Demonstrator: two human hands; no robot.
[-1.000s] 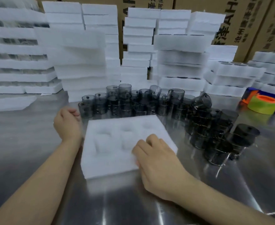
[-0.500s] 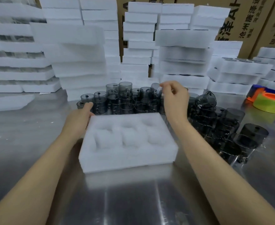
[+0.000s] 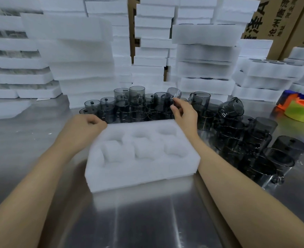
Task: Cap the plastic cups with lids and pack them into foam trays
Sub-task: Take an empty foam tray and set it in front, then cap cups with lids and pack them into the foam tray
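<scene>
Foam tray (image 3: 142, 156) between left hand (image 3: 85, 127) and right hand (image 3: 185, 114), cup (image 3: 174, 93) in right

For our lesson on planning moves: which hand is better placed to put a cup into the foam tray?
Right. The right hand pinches a tilted clear cup just beyond the foam tray. The left hand sits curled at the tray's far left corner, and seems to hold no cup.

- The left forearm (image 3: 40, 176) and right forearm (image 3: 237, 185) are bare, with skin showing all the way to the bottom edge of view
- The left hand (image 3: 86, 125) and right hand (image 3: 185, 113) are bare as well, with slim fingers
</scene>
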